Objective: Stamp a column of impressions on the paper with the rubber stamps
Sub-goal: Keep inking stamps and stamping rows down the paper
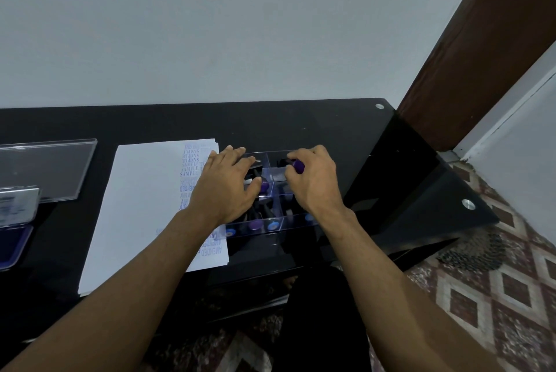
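Note:
A white sheet of paper (pixel 141 209) lies on the black glass table (pixel 316 124), with a column of blue impressions (pixel 190 167) down its right side. To its right stands a clear compartment box (pixel 296 222) holding several black rubber stamps with purple and blue caps (pixel 255 224). My left hand (pixel 227 188) rests spread over the box's left half, the thumb touching a purple-capped stamp (pixel 264 187). My right hand (pixel 314 180) pinches another purple-capped stamp (pixel 298 165) above the box's far right compartment.
An open blue ink pad (pixel 13 243) with its raised lid (pixel 16 206) sits at the far left edge, behind it a clear acrylic tray (pixel 48 167). The table's right corner (pixel 468 205) drops off to a patterned floor (pixel 496 296). A white wall stands behind.

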Demonstrator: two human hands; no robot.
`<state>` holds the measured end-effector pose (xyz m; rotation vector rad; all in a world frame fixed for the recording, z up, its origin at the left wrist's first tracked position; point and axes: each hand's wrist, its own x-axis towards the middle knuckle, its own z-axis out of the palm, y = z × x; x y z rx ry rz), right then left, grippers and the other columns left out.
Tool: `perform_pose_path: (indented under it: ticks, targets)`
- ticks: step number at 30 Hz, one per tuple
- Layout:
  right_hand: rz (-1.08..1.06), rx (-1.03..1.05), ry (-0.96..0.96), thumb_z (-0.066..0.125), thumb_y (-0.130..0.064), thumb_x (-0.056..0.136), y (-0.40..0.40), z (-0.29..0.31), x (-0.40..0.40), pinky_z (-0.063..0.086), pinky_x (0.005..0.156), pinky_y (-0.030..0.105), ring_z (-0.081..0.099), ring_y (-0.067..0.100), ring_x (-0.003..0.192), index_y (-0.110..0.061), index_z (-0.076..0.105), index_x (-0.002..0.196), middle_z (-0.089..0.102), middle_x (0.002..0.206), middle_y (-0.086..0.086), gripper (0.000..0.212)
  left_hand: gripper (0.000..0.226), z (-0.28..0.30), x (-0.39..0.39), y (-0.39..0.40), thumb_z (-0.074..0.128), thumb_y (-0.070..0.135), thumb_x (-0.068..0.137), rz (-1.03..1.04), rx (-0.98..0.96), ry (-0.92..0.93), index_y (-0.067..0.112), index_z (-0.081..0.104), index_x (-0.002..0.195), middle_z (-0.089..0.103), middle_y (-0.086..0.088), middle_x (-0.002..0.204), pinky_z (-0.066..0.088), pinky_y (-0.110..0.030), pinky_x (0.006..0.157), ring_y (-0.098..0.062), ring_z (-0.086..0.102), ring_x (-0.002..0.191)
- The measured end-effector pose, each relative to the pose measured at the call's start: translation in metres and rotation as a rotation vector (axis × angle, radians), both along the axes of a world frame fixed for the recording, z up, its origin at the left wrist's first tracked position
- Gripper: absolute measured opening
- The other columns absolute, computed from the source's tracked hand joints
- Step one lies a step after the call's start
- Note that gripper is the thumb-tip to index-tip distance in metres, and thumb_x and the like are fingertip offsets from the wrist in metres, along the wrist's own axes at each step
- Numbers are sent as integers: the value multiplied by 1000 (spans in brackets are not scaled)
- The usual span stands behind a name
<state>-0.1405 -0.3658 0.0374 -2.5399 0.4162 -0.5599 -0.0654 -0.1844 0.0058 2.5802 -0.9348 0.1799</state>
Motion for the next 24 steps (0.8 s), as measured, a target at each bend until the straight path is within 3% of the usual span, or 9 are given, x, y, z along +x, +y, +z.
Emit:
perform_pose_path:
  ticks: [4,12,18,24]
  targets:
    - [-23,-17,-46,66,-24,91,5,-1,-4,34,65,1,52,4,83,-18,66,117,57,109,0,26,64,0,0,0,38,53,94,2,2,2,16,54,144,44,-10,155,16,-49,124,-30,33,148]
    - [-31,-12,-70,67,-25,90,11,4,-10,34,64,1,53,3,82,-19,68,113,55,104,-5,24,64,6,-2,2,40,53,93,10,-65,56,16,52,144,42,-9,157,13,-45,124,-28,28,150]
    - [-7,-1,-153,69,-24,89,36,19,-15,35,64,-1,53,4,79,-18,70,110,57,102,-3,22,58,14,-11,32,49,47,94,26,-177,23,12,57,140,47,-13,152,19,-47,121,-32,34,146]
    - [101,61,-185,70,-22,88,98,28,-8,35,69,-4,52,3,75,-18,71,107,54,101,-3,20,54,16,-24,97,51,49,100,173,-131,14,23,48,147,36,-2,161,9,-38,122,-22,24,152]
